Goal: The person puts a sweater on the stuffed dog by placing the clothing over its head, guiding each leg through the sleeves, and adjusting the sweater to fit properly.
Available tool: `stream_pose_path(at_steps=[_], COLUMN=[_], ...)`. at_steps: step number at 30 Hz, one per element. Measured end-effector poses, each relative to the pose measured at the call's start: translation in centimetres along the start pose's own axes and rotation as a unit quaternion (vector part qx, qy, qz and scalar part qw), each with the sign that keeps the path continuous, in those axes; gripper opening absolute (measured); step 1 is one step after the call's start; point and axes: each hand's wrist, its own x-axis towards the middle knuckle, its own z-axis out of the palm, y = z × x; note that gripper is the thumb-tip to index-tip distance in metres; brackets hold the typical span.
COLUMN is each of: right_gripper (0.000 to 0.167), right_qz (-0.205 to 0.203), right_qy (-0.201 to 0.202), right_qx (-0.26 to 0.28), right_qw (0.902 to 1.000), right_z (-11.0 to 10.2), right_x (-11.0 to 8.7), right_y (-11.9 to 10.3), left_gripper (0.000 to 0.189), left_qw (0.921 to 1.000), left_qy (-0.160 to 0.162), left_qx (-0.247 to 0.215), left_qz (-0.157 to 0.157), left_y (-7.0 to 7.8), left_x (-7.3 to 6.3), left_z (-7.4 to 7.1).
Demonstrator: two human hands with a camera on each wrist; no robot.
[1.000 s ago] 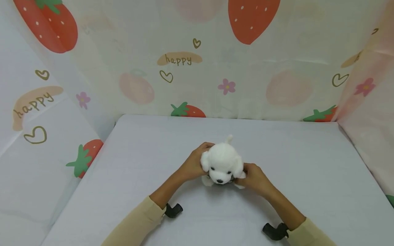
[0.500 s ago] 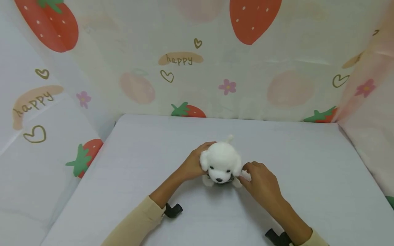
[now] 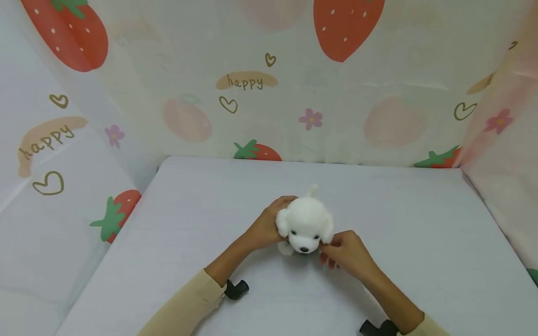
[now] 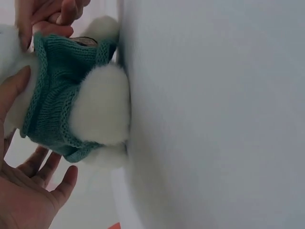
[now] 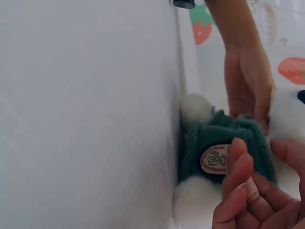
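A white plush dog (image 3: 306, 218) with floppy ears and a dark nose stands on the white table, facing me. In the left wrist view its green knitted sweater (image 4: 59, 90) shows, mostly hidden under the head in the head view. My left hand (image 3: 266, 228) grips the dog at the neck and side, thumb at the neck and fingers around its far side. At the other side, my right hand (image 3: 348, 252) pinches the sweater's neck edge between thumb and forefinger. Its other fingers curl in front of an oval patch (image 5: 213, 159) on the sweater's chest.
The white tabletop (image 3: 210, 186) spreads around the dog. Strawberry-printed curtains (image 3: 336, 93) enclose it at the back and both sides. A black camera mount (image 3: 237, 290) hangs at the left wrist, and another camera mount (image 3: 378, 327) at the right.
My right hand drew back from the dog's side, opening its fingers, then came in again lower, near the chest. The dog's head has shifted slightly right, with my left hand still holding it.
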Motion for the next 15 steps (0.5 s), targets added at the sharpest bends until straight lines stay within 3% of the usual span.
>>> stream_pose_path(at_steps=[5,9,12,15], right_gripper=[0.023,0.026,0.027,0.025], right_qz=[-0.003,-0.052,-0.087,-0.099], right_qy=[-0.037,-0.119,-0.191,-0.227], right_qx=[0.103,0.176,0.175,0.119], right_qw=[0.9940,0.9758,0.9621,0.9615], right_z=[0.6,-0.2,-1.5,-3.0], right_x=[0.5,1.3,1.8,2.3], right_y=[0.4,1.6,2.4,2.3], left_gripper=[0.072,0.069,0.069,0.068], left_qw=[0.9988,0.9959,0.9950,0.9955], left_qy=[0.005,0.012,0.010,0.002], left_qx=[0.046,0.089,0.100,0.094], left_qz=[0.018,0.016,0.007,0.005], left_y=[0.1,0.5,0.7,0.7], left_x=[-0.1,0.0,0.0,0.0], left_z=[0.0,0.0,0.0,-0.1])
